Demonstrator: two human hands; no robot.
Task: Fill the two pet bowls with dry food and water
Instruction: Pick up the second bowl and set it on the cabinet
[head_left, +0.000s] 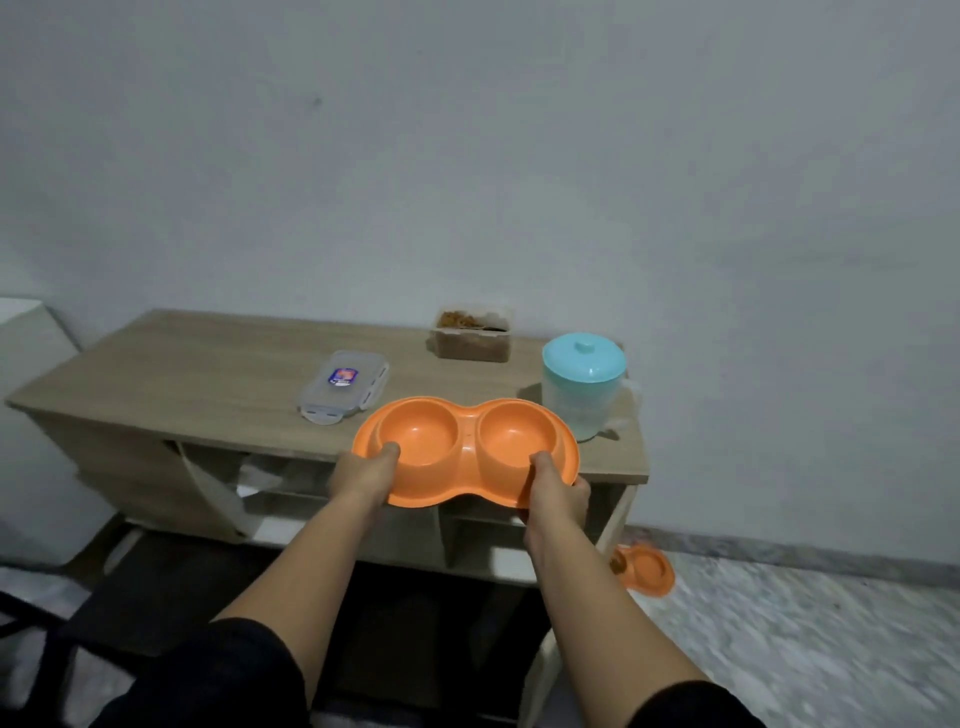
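A low wooden cabinet (197, 364) stands against a plain pale wall (467, 156). Under its top are open shelves (483, 530) with some pale things inside that are too dim to make out. The floor (805, 623) on the right is grey and speckled. On the cabinet top, near the wall, sits an open clear tub of brown dry food (471, 332). Its clear lid (344, 385) lies flat, off to the left of the tub. On the right end stands a clear water jug (584, 400) with a light blue lid on top. A person holds an orange double bowl (465, 447) at the front edge of the cabinet, just beside the jug. Both cups of the bowl have nothing in them. The left hand (363, 475) grips the near rim of the left cup, thumb on top. The right hand (556, 496) grips the near rim of the right cup the same way. Another orange double bowl (647, 569) lies on the floor by the cabinet's right corner, with something brown in one cup.
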